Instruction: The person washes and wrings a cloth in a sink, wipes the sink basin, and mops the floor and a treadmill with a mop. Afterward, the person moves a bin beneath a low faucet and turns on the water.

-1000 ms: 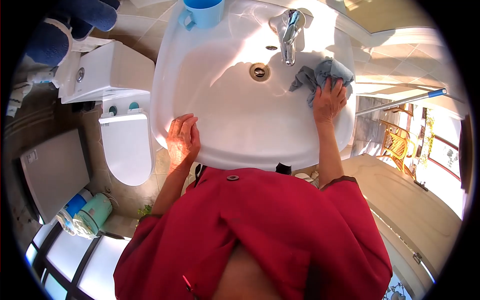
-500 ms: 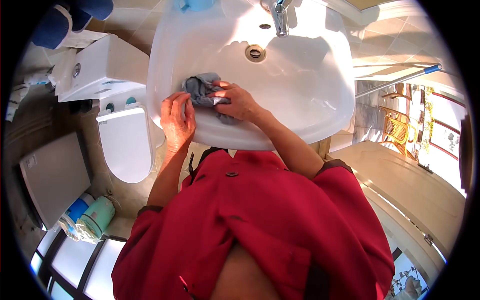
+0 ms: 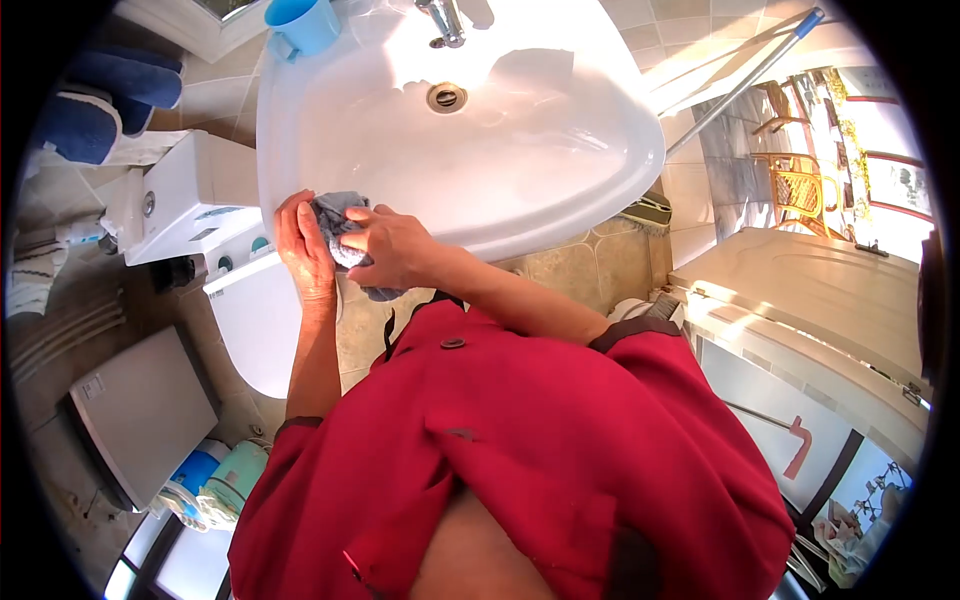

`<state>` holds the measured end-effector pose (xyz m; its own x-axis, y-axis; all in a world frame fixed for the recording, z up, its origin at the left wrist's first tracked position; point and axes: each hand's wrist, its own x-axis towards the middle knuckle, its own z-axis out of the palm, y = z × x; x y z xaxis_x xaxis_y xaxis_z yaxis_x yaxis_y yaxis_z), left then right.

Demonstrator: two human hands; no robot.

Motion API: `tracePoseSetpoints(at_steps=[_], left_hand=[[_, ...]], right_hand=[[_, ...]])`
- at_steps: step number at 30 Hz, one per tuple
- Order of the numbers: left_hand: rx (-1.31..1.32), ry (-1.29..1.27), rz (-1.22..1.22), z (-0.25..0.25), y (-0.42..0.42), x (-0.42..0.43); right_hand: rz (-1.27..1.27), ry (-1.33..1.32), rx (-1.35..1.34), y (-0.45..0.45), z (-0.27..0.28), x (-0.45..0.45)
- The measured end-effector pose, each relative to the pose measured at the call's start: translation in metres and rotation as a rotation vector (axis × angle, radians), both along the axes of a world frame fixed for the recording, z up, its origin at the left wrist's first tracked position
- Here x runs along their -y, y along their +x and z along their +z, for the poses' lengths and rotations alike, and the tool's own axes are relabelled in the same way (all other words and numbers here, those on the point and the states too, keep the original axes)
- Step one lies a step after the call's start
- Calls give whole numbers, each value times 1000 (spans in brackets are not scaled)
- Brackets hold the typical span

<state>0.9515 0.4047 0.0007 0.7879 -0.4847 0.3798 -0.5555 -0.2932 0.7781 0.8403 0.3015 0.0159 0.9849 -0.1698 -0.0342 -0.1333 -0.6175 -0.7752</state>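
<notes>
A crumpled grey cloth (image 3: 340, 207) is bunched at the near left rim of the white washbasin (image 3: 540, 190). My left hand (image 3: 306, 248) grips its left side, with the fingers bent against the fabric. From the right, my right hand (image 3: 392, 250) presses into the bundle, its fingers curled into the folds and the thumb low. A loose end of the cloth hangs beneath my right hand. Parts of the fingertips are hidden in the fabric.
A light blue mug (image 3: 302, 28) stands on the basin's far left corner. The chrome tap (image 3: 446, 22) is above the drain (image 3: 446, 97). Left of the basin is a white toilet (image 3: 260, 320). A blue-tipped pole (image 3: 745, 85) leans at right, near a wooden door (image 3: 810, 300).
Both hands and the cloth have shifted to the basin's near left rim. My left hand has closed in on the cloth's side. The camera view has turned, bringing the whole mug into sight.
</notes>
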Motion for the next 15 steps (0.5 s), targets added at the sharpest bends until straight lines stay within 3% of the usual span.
tracePoseSetpoints(at_steps=[3,4,7,11,12,13,15], left_hand=[[221,138,-67,-14,-1,-12],[308,260,-67,-16,-4,-14],[293,223,-34,-23,-3,-11],[373,232,21,-36,6,-9],[413,233,30,-37,3,-6],[373,252,10,-26,-8,-2],[82,118,-63,-16,-35,5]], right_hand=[[-97,-190,246,-47,-6,1],[-106,-224,234,-67,-4,16],[-225,-360,206,-148,6,86],[-715,-705,83,-248,1,216],[-899,-754,-70,-267,-2,242],[-1070,-777,-123,-284,-5,262],[-1306,-379,88,-313,5,273]])
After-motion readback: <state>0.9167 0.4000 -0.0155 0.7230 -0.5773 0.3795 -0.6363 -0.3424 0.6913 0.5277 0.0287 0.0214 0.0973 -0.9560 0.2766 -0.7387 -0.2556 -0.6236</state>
